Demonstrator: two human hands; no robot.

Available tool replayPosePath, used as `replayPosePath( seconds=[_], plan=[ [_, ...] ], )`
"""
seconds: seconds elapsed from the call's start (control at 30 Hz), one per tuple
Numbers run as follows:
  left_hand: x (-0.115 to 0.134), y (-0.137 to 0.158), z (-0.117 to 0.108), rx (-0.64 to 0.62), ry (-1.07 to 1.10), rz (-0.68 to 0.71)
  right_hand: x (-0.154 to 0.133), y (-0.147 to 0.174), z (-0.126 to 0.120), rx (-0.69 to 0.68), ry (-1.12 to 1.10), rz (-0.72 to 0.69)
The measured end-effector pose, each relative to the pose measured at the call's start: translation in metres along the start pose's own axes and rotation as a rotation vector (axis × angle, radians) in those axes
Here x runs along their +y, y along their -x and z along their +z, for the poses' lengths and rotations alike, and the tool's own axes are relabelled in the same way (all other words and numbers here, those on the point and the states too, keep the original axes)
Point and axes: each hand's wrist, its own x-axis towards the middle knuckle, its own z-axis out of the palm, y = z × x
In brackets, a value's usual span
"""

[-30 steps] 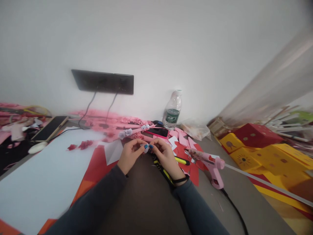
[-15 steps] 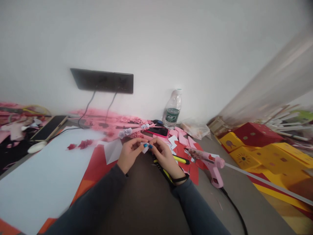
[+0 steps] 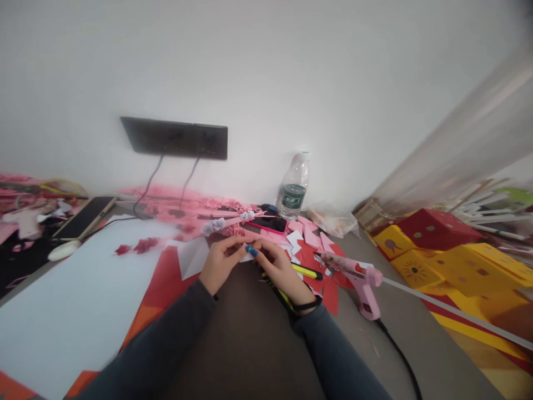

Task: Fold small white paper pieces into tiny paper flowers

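Note:
My left hand [image 3: 221, 263] and my right hand [image 3: 280, 270] meet above the grey table, thumbs side by side. Between their pinched fingertips is a small piece of white paper [image 3: 247, 256], mostly covered by the thumbs and their blue nails. Behind the hands lie a phone in a pink case [image 3: 268, 223] and pale paper flowers [image 3: 214, 225]. A black-and-yellow utility knife [image 3: 307, 271] lies beside my right hand, partly hidden by it. Left of my left hand are a folded white paper [image 3: 193, 257] and red paper [image 3: 163, 278].
A pink glue gun [image 3: 353, 272] with its cord rests at the right, near red and pink paper scraps [image 3: 310, 236]. A water bottle [image 3: 293, 189] stands by the wall. Yellow boxes [image 3: 470, 269] are far right; a large white sheet [image 3: 79, 305] covers the left.
My thumbs have drawn together over the small white paper, and less of it shows now. The hands stay in about the same place.

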Motion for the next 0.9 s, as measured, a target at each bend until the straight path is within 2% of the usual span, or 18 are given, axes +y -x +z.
replayPosePath(
  seconds=[0.2,0.4,0.57,0.73,0.9],
  plan=[
    [0.0011,-0.0008,0.0001,0.025,0.001,-0.015,0.0003,0.0012,-0.0004,-0.036,0.029,0.001],
    [0.0019,0.0034,0.0058,-0.038,0.017,0.069,0.0029,-0.0008,-0.0017,0.11,-0.07,0.016],
    [0.0022,0.006,0.0075,-0.004,-0.104,0.183,0.0004,-0.0015,-0.0022,0.066,-0.099,0.028],
    [0.0039,0.0052,0.0061,0.012,-0.066,0.171,-0.0002,-0.0008,-0.0022,0.079,-0.091,0.017],
    [0.0059,0.0046,0.0036,0.045,-0.121,0.173,0.0004,-0.0007,-0.0018,0.064,-0.085,0.031]
  ],
)
